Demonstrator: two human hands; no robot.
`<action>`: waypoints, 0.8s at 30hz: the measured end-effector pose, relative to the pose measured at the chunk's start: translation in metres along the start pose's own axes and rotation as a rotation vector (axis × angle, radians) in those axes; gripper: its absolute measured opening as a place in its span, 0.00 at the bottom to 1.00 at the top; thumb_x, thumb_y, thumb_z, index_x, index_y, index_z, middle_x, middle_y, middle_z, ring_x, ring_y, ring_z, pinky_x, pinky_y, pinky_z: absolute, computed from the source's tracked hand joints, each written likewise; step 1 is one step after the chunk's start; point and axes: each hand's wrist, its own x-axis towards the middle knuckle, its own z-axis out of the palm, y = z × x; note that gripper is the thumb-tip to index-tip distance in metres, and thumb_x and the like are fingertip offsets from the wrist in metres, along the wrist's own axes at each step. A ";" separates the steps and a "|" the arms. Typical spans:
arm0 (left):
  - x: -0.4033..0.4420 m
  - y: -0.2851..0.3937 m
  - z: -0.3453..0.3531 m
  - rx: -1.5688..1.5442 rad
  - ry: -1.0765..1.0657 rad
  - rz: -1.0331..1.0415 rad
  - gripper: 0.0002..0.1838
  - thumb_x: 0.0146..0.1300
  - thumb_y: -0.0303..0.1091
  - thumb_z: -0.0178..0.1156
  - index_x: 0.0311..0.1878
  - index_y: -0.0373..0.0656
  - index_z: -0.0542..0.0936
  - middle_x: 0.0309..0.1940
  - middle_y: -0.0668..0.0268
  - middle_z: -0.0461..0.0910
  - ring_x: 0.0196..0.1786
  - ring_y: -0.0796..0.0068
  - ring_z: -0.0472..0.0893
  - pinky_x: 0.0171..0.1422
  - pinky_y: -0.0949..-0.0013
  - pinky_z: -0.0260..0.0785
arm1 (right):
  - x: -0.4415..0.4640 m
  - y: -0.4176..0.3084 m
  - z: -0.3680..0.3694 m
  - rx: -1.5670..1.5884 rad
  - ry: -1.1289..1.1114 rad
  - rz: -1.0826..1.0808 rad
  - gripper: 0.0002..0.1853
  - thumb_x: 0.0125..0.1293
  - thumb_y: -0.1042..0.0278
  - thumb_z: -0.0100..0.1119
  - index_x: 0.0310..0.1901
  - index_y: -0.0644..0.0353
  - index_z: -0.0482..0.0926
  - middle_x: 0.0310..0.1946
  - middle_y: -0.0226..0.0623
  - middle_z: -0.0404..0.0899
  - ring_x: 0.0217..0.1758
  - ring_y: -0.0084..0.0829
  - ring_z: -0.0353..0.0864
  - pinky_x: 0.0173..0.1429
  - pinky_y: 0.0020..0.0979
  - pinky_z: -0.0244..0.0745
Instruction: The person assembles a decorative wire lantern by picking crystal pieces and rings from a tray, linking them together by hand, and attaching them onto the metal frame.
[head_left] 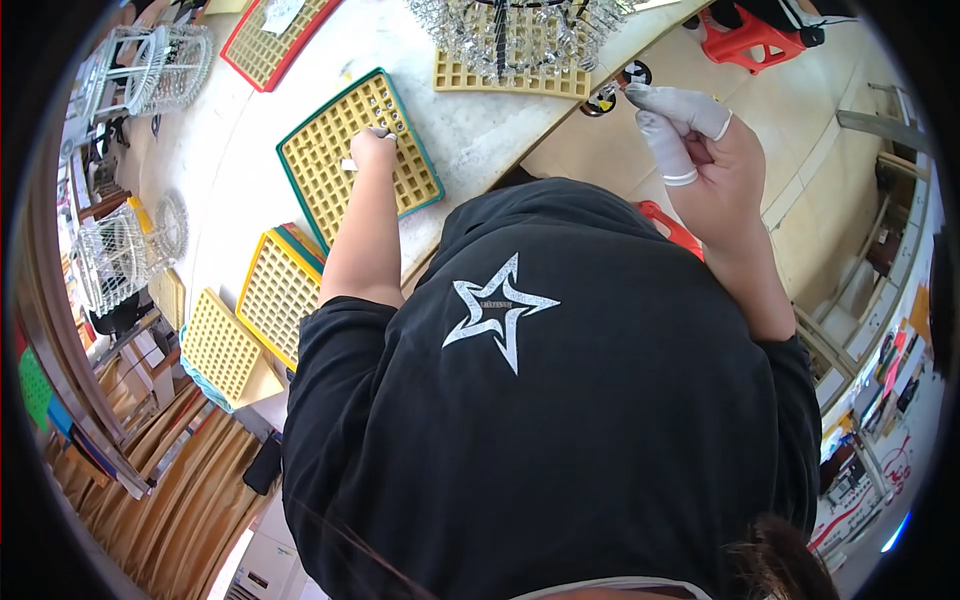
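Note:
My left hand (374, 150) is over a tan grid tray with a green rim (425, 165), its fingers curled and pale finger covers showing. Whatever those fingers hold is hidden. A few small shiny crystal pieces (385, 108) sit in the tray's cells just beyond the hand. My right hand (705, 140) is raised off the table's edge, with white covers on the thumb and fingers. Thumb and index finger press together at the tips; anything between them is too small to name. Ahead stands a frame hung with clear crystals (500, 35).
Under the crystal frame lies another tan grid tray (510, 80). A red-rimmed tray (265, 45) is at the far left. Yellow-rimmed trays (275, 290) and a plain one (222, 345) lie nearer. White beaded frames (150, 70) stand left. A red stool (750, 40) is on the floor.

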 end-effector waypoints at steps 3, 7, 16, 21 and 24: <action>-0.003 0.010 -0.020 -0.204 0.006 -0.017 0.11 0.51 0.32 0.62 0.38 0.40 0.82 0.28 0.59 0.81 0.32 0.70 0.80 0.40 0.70 0.72 | 0.003 -0.003 -0.004 -0.014 0.026 0.002 0.08 0.61 0.79 0.54 0.42 0.64 0.79 0.17 0.21 0.66 0.19 0.09 0.58 0.23 0.15 0.53; -0.032 0.062 -0.067 -1.171 -0.172 0.043 0.06 0.59 0.23 0.57 0.40 0.38 0.78 0.29 0.67 0.77 0.27 0.81 0.74 0.33 0.79 0.70 | 0.003 -0.001 -0.009 0.091 0.081 0.030 0.09 0.61 0.80 0.52 0.42 0.64 0.79 0.19 0.22 0.68 0.21 0.10 0.61 0.25 0.14 0.56; -0.191 0.189 -0.149 -1.034 -0.264 0.940 0.10 0.54 0.15 0.58 0.40 0.34 0.77 0.35 0.61 0.76 0.37 0.75 0.77 0.43 0.77 0.70 | -0.005 -0.011 0.003 -0.106 -0.197 0.083 0.10 0.55 0.67 0.62 0.39 0.57 0.81 0.13 0.30 0.66 0.16 0.25 0.65 0.22 0.28 0.59; -0.200 0.195 -0.143 -0.806 -0.052 1.098 0.09 0.53 0.19 0.61 0.38 0.35 0.79 0.34 0.60 0.78 0.36 0.74 0.79 0.40 0.75 0.72 | -0.007 -0.008 0.007 -0.051 -0.157 0.028 0.10 0.54 0.65 0.62 0.37 0.57 0.80 0.11 0.32 0.64 0.15 0.32 0.66 0.23 0.31 0.60; -0.207 0.198 -0.142 -0.915 -0.140 0.979 0.08 0.53 0.19 0.60 0.38 0.36 0.78 0.33 0.60 0.78 0.35 0.73 0.79 0.39 0.75 0.71 | -0.005 -0.011 0.004 -0.152 -0.169 -0.080 0.10 0.53 0.65 0.62 0.36 0.58 0.79 0.13 0.34 0.66 0.17 0.35 0.68 0.23 0.33 0.62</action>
